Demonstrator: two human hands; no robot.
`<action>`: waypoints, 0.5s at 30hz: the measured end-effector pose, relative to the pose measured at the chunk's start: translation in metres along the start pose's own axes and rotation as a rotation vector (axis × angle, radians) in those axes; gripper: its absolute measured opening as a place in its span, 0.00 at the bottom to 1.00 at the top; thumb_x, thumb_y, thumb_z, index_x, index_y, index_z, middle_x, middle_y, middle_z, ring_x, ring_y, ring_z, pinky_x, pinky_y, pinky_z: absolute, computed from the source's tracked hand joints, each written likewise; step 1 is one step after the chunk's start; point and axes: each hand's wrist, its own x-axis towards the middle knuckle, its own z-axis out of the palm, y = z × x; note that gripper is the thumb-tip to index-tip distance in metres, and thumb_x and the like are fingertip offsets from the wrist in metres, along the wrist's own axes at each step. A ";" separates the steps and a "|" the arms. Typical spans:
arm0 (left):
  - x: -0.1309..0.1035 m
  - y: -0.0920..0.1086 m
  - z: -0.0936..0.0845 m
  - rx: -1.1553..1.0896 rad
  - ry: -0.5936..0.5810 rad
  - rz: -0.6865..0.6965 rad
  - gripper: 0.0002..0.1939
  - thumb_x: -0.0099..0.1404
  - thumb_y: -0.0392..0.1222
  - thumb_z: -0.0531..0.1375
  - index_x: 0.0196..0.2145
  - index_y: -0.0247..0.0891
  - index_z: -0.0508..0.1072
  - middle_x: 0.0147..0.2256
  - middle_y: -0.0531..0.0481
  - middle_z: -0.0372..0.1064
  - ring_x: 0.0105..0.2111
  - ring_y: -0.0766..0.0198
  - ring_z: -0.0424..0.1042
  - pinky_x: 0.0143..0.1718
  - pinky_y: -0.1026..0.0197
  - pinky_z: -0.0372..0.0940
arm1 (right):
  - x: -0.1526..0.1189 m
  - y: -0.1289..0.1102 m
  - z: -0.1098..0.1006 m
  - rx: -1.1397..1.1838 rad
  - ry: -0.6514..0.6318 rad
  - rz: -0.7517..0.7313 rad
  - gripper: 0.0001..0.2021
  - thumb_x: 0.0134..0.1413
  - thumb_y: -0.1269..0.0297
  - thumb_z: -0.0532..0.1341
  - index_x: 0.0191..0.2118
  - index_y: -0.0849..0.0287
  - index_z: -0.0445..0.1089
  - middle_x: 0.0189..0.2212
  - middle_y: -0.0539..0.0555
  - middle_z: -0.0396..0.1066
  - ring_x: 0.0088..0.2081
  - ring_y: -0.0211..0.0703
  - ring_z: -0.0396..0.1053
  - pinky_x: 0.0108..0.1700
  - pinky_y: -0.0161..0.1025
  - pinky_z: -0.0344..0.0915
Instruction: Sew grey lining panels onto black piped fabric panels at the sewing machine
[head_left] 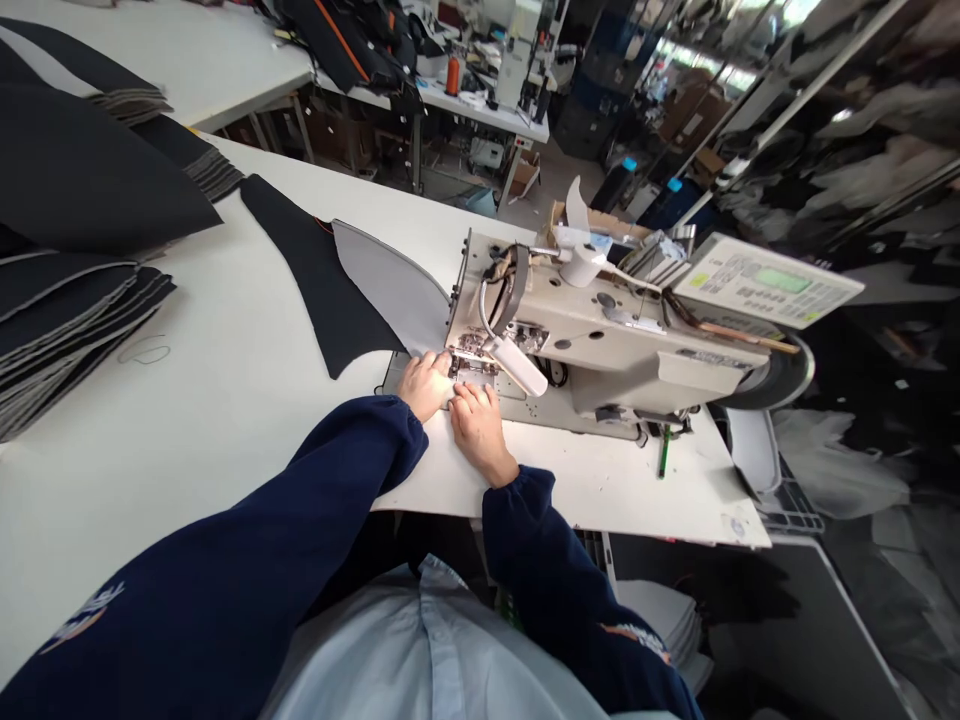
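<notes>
A beige sewing machine [555, 320] stands on the white table. My left hand [425, 385] rests beside its needle area, at the lower end of a grey piece [394, 285] joined to a black fabric piece [315, 270]. My right hand [478, 425] lies just in front of the needle plate, close to my left hand, fingers bent and together. Both hands point toward the presser area; what lies under their fingertips is too small to make out. A small white lamp [519, 366] hangs over the needle area.
Stacks of dark cut pieces [90, 300] lie on the white table [240, 400] at the left. A control panel [772, 280] sits on the machine's right end. A green pen-like object [664, 452] is near the right front. Another worktable [480, 105] stands behind.
</notes>
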 end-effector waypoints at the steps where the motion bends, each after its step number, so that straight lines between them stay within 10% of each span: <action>1: 0.000 0.001 0.001 -0.004 0.010 -0.004 0.25 0.66 0.30 0.44 0.57 0.30 0.68 0.58 0.37 0.62 0.50 0.48 0.62 0.45 0.48 0.58 | 0.000 0.000 0.000 -0.001 0.000 -0.001 0.12 0.65 0.70 0.50 0.43 0.62 0.71 0.53 0.61 0.70 0.57 0.52 0.62 0.62 0.58 0.51; 15: -0.005 0.010 0.018 -0.046 0.090 -0.048 0.21 0.67 0.31 0.47 0.50 0.29 0.75 0.59 0.35 0.60 0.50 0.48 0.62 0.42 0.50 0.61 | -0.004 0.012 0.004 0.030 0.090 -0.052 0.13 0.65 0.73 0.48 0.40 0.61 0.71 0.48 0.61 0.73 0.52 0.52 0.67 0.59 0.58 0.53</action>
